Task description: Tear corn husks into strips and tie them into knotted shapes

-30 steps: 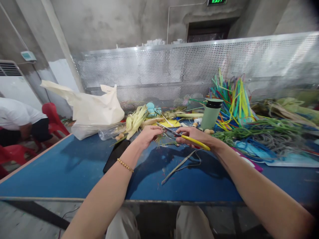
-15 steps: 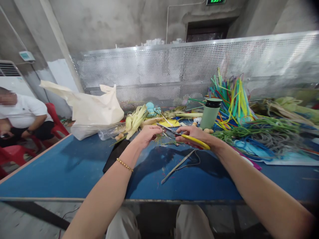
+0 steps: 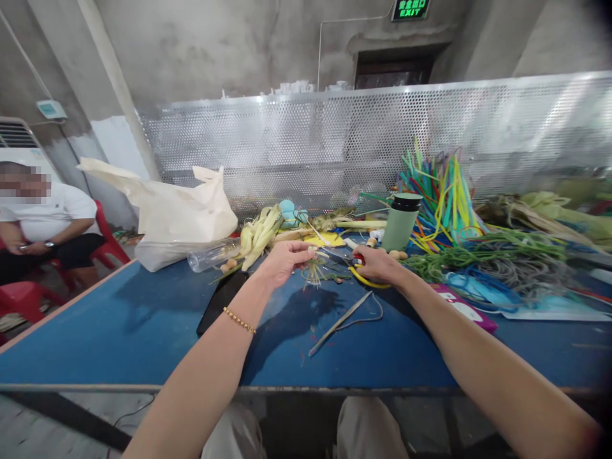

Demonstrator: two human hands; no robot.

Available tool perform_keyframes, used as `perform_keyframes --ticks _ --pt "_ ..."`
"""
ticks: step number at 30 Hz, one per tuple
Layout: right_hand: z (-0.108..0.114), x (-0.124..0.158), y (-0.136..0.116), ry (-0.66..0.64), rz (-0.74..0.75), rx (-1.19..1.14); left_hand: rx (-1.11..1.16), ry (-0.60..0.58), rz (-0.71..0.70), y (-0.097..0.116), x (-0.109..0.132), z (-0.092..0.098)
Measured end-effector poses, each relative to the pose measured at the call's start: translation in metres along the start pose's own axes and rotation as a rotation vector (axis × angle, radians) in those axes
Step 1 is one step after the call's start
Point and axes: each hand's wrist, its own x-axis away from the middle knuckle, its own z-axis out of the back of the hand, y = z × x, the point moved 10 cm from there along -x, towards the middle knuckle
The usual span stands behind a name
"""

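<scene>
My left hand, with a beaded bracelet at its wrist, is closed in a pinch on a small bundle of thin pale strands that fan out below the fingertips. My right hand is closed round scissors with yellow handles. The scissors are low over the table, and their blades point left towards the bundle. Fingers hide part of the handles. Nearer to me, a flat grey strip with a thin cord lies on the blue table.
A white plastic bag, a clear bottle, pale corn husks and a black phone-like slab lie left. Right are a green tumbler, coloured strips and tangled green cords. A seated person is far left.
My right hand has lowered the scissors and moved them slightly right, away from my left hand. The strands under my left fingers now show more clearly.
</scene>
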Motion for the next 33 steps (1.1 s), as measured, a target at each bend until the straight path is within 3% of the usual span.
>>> perform_keyframes --ticks 3,5,7,9,12,14,18,20,25,30,33 --pt "-0.006 0.002 -0.004 -0.073 0.072 0.066 -0.011 0.021 -0.016 0.003 0.0 0.001" --pt "0.002 0.005 -0.007 -0.044 0.072 0.096 -0.021 0.026 -0.013 0.003 0.001 -0.001" --pt "0.026 0.009 -0.015 0.106 0.063 0.066 -0.039 0.02 -0.012 0.002 0.001 -0.004" --pt "0.058 0.018 -0.034 0.323 0.155 -0.085 -0.064 0.008 -0.02 0.001 0.002 -0.008" --pt "0.076 0.024 -0.05 0.409 0.259 -0.249 -0.086 0.008 -0.023 0.0 0.001 -0.01" --pt "0.067 0.02 -0.047 0.364 0.235 -0.127 -0.079 0.035 -0.005 -0.002 0.001 -0.007" --pt "0.01 0.008 -0.02 -0.027 0.16 0.162 -0.044 0.11 0.054 -0.007 -0.001 0.002" --pt "-0.001 0.009 -0.013 -0.096 0.183 0.17 -0.013 0.122 0.067 -0.009 -0.001 0.004" --pt "0.002 0.011 -0.012 -0.111 0.228 0.056 0.076 0.133 0.082 -0.011 0.0 0.008" --pt "0.023 0.004 0.005 0.038 0.101 -0.085 0.128 0.133 0.087 -0.008 0.002 0.007" --pt "0.033 0.004 0.002 0.074 0.097 -0.337 0.132 0.149 0.099 -0.008 0.001 0.007"
